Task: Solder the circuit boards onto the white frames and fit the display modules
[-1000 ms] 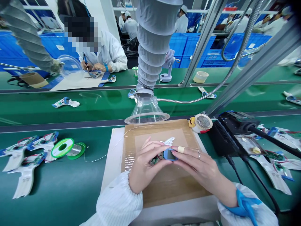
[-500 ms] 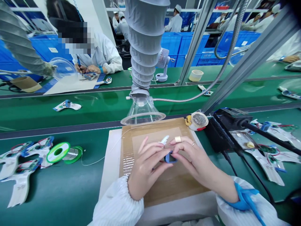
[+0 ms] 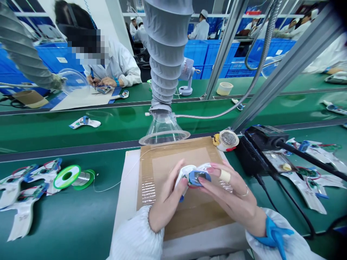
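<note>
A small white plastic device [image 3: 187, 172] with a blue-rimmed dark screen [image 3: 199, 177] is held above a taped cardboard pad [image 3: 173, 162]. My left hand [image 3: 165, 202] grips its white body from below and the near side. My right hand [image 3: 230, 191] presses its fingertips against the blue rim from the right. A beige plaster circles one right finger, and a ring sits on another. Part of the device is hidden behind my fingers.
A thin solder wire runs left to a green-and-white spool [image 3: 67, 176]. Several wired white assemblies lie at both sides. A black soldering station [image 3: 260, 146] stands at right. A clear fume hood [image 3: 164, 130] hangs ahead. A co-worker [image 3: 119, 66] solders beyond the green conveyor belt [image 3: 114, 124].
My hands have turned the device so its white body now shows wider. The right hand has moved down and closer to the screen. The head view has shifted slightly.
</note>
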The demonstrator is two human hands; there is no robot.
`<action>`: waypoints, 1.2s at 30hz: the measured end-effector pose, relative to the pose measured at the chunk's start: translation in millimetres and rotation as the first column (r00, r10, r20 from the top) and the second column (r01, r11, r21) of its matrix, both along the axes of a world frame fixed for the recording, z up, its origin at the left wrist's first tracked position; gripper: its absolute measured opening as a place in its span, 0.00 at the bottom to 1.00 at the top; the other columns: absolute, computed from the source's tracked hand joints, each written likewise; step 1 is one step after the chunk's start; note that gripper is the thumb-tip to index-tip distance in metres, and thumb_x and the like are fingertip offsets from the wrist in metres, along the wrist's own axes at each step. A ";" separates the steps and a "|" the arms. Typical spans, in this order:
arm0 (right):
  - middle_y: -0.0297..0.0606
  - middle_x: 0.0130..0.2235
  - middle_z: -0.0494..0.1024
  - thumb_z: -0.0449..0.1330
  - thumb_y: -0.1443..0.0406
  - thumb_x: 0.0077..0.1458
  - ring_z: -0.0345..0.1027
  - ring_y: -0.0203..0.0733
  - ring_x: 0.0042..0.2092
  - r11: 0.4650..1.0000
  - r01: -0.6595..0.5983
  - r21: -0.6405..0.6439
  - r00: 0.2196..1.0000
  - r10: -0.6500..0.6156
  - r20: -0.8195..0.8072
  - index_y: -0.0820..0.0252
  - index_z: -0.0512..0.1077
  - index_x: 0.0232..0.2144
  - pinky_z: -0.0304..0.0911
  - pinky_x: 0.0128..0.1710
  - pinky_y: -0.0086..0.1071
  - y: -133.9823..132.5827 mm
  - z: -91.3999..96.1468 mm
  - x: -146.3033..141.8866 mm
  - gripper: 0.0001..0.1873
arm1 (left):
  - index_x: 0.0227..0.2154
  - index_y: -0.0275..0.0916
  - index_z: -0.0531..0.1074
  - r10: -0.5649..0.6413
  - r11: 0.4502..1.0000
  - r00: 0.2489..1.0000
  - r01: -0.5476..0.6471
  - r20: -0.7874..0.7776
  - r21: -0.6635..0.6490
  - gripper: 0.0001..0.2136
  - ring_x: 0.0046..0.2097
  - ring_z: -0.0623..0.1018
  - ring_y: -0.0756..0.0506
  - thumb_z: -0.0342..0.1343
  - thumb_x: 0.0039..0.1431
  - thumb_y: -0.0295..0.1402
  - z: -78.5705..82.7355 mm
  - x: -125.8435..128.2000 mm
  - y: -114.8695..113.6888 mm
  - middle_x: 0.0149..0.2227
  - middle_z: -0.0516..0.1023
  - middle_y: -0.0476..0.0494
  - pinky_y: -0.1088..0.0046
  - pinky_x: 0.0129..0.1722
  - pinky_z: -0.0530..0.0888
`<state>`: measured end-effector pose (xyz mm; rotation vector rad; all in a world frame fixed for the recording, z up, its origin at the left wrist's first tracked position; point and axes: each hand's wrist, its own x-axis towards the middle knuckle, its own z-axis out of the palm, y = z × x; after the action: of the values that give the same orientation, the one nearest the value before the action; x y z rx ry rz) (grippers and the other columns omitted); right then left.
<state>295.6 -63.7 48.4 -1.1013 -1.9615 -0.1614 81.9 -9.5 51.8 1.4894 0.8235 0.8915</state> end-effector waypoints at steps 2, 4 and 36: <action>0.40 0.53 0.81 0.66 0.73 0.62 0.75 0.50 0.60 1.000 -0.014 0.017 0.998 0.015 -0.055 0.46 0.70 0.64 0.67 0.67 0.54 2.1 6.8 -1.4 0.31 | 0.66 0.45 0.69 -0.075 0.978 0.994 0.089 0.080 -0.191 0.27 0.52 0.82 0.39 0.48 0.73 0.53 0.0 1.8 -2.8 0.56 0.79 0.37 0.66 0.43 0.83; 0.41 0.56 0.78 0.65 0.74 0.62 0.72 0.49 0.62 0.998 -0.063 -0.008 0.993 0.062 -0.102 0.48 0.74 0.60 0.67 0.68 0.51 4.9 13.4 -1.7 0.27 | 0.66 0.42 0.69 -0.123 0.948 0.978 0.165 0.165 -0.270 0.27 0.42 0.83 0.42 0.48 0.73 0.53 1.4 3.2 -4.2 0.49 0.82 0.38 0.69 0.37 0.82; 0.42 0.58 0.79 0.62 0.57 0.67 0.74 0.50 0.59 0.963 0.174 -0.205 0.981 -0.187 -0.046 0.53 0.73 0.59 0.72 0.60 0.45 119.1 54.4 42.4 0.21 | 0.45 0.43 0.78 0.720 0.683 0.670 -0.730 -0.181 0.018 0.28 0.34 0.81 0.42 0.66 0.52 0.61 38.9 -150.2 89.1 0.34 0.82 0.46 0.74 0.22 0.76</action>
<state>337.9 55.4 102.8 -1.4008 -1.8476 -0.0242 -68.3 79.6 90.7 1.1802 1.6335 1.3144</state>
